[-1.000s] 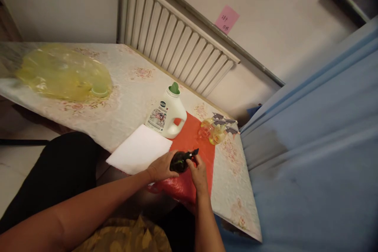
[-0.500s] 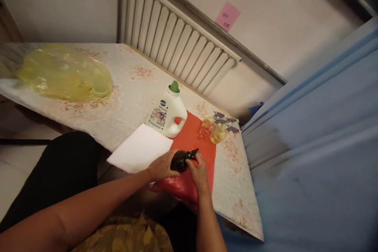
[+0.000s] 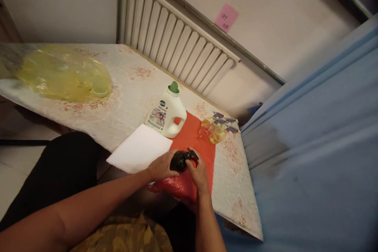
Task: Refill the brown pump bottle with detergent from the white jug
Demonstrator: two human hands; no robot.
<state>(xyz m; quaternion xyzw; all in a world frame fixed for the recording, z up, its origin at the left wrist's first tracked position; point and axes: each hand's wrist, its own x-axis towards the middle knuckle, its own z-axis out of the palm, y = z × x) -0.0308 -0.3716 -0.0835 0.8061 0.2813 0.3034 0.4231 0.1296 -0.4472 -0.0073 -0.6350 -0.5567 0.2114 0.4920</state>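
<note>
A dark, rounded pump bottle (image 3: 178, 161) is between my hands, over the red plastic sheet (image 3: 203, 153). My left hand (image 3: 162, 166) is wrapped around the bottle's body. On the black pump head (image 3: 192, 155), the fingers and thumb of my right hand (image 3: 198, 171) are closed. Beside the bottle lies a white sheet of paper or cloth (image 3: 140, 147). Behind it stands a pale detergent jug (image 3: 167, 116) without a cap, a green spout (image 3: 174, 86) showing in its neck.
Several small clear and yellowish bottles (image 3: 217, 134) with grey bat-shaped pieces (image 3: 220, 116) stand at the right. A yellow plastic bag (image 3: 62, 73) and a pale green cap (image 3: 99, 92) lie at the left. A radiator (image 3: 171, 31) lines the wall; a blue curtain (image 3: 310, 157) hangs right.
The pump head has turned in my right hand's fingers, its nozzle now pointing more to the lower right. My left hand keeps the bottle in the same place.
</note>
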